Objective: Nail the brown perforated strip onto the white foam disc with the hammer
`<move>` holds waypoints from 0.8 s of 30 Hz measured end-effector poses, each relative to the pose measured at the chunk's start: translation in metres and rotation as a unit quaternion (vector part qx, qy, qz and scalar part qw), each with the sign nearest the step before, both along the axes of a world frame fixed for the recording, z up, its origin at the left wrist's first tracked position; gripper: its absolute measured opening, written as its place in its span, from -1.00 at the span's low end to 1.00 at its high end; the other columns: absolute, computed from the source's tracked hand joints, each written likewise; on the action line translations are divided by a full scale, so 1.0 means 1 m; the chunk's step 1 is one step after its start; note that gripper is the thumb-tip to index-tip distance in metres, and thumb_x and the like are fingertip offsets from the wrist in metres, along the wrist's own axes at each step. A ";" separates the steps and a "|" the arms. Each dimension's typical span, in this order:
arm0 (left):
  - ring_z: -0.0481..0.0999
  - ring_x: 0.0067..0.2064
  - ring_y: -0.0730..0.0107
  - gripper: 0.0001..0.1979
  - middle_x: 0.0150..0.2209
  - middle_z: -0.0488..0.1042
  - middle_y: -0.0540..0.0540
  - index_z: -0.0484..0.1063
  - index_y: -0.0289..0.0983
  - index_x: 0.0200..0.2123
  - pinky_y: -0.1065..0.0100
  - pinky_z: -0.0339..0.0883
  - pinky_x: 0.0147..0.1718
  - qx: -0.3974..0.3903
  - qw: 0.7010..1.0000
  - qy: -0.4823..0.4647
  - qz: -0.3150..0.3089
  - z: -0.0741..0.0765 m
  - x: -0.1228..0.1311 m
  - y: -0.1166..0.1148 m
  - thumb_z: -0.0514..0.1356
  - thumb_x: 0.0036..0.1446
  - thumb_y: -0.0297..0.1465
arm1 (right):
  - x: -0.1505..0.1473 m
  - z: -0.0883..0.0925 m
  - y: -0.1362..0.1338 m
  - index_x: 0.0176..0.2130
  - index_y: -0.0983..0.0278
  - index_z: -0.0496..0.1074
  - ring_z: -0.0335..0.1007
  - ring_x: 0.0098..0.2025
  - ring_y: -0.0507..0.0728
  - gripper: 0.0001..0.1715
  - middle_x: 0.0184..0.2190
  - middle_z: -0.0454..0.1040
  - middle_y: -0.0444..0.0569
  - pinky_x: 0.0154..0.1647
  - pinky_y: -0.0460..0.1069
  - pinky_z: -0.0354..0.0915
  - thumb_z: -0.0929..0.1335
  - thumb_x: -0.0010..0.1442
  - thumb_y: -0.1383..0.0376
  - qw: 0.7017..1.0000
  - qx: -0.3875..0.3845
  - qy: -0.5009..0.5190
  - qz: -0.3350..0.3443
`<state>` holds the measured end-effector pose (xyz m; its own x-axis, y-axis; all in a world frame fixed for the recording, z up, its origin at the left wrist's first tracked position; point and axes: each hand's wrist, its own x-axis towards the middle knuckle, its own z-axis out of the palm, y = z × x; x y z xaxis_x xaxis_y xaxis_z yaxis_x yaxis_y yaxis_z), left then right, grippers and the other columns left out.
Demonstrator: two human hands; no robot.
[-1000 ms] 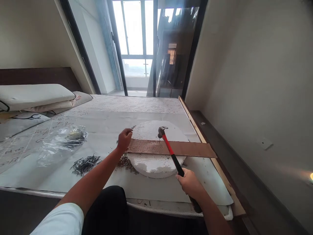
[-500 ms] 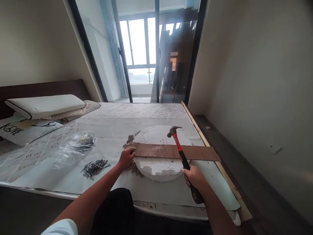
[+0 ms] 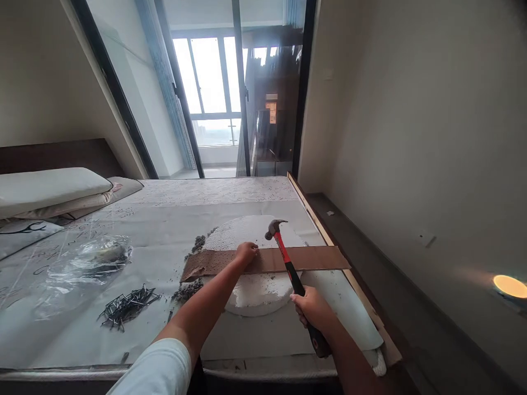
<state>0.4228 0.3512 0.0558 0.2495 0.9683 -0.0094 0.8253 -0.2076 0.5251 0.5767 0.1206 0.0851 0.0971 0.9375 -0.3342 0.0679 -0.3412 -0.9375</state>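
Note:
A long brown strip of board (image 3: 313, 258) lies across a round white foam disc (image 3: 251, 288) on the covered bed. My left hand (image 3: 246, 253) rests on the strip near its middle, fingers pinched together at the strip's far edge; what they hold is too small to see. My right hand (image 3: 312, 308) grips the black end of a red-handled claw hammer (image 3: 284, 258). The hammer's head hovers just above the strip, a little right of my left fingers.
A pile of dark nails (image 3: 123, 304) lies on the sheet (image 3: 164, 219) at the left, with a clear plastic bag (image 3: 82, 263) behind it. Grey crumbs (image 3: 187, 291) sit by the disc. Pillows (image 3: 49, 189) are at far left. A wooden bed edge (image 3: 325, 233) and wall run on the right.
My left hand moved from the strip's left end to its middle, pinching there. The hammer head stays raised near that spot. The camera view shifted to the right.

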 end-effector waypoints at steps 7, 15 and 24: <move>0.48 -0.30 0.34 -0.78 -0.32 0.56 -0.09 0.55 -0.25 -0.38 0.44 0.21 -0.37 0.039 0.999 -0.027 -0.025 -0.005 -0.006 -0.006 0.15 -0.01 -0.29 | -0.001 0.003 0.000 -0.46 0.24 0.13 0.02 -0.79 -0.05 -0.88 -0.77 0.07 -0.32 -0.77 -0.12 0.05 0.23 0.03 0.27 0.998 -0.024 -0.049 0.008; 0.46 -0.25 0.32 -0.76 -0.30 0.55 -0.09 0.54 -0.24 -0.35 0.38 0.23 -0.26 0.055 0.998 -0.019 -0.015 -0.012 -0.007 -0.013 0.12 0.00 -0.28 | -0.008 0.013 -0.009 -0.50 0.26 0.18 0.04 -0.71 -0.06 -0.87 -0.68 0.12 -0.23 -0.69 -0.12 -0.01 0.24 0.04 0.28 0.984 0.005 -0.167 0.052; 0.44 -0.25 0.35 -0.79 -0.29 0.53 -0.10 0.52 -0.28 -0.39 0.39 0.24 -0.25 0.056 0.996 -0.062 -0.039 -0.008 -0.014 -0.016 0.11 -0.08 -0.42 | -0.009 0.012 -0.007 -0.53 0.27 0.25 0.12 -0.60 0.01 -0.88 -0.61 0.25 -0.10 -0.63 -0.10 0.02 0.27 0.00 0.30 0.976 0.024 -0.217 0.026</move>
<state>0.4089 0.3350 0.0478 0.3168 0.9392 0.1322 0.7348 -0.3312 0.5919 0.5678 0.1140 0.0976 0.1721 0.9586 -0.2270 0.4772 -0.2827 -0.8321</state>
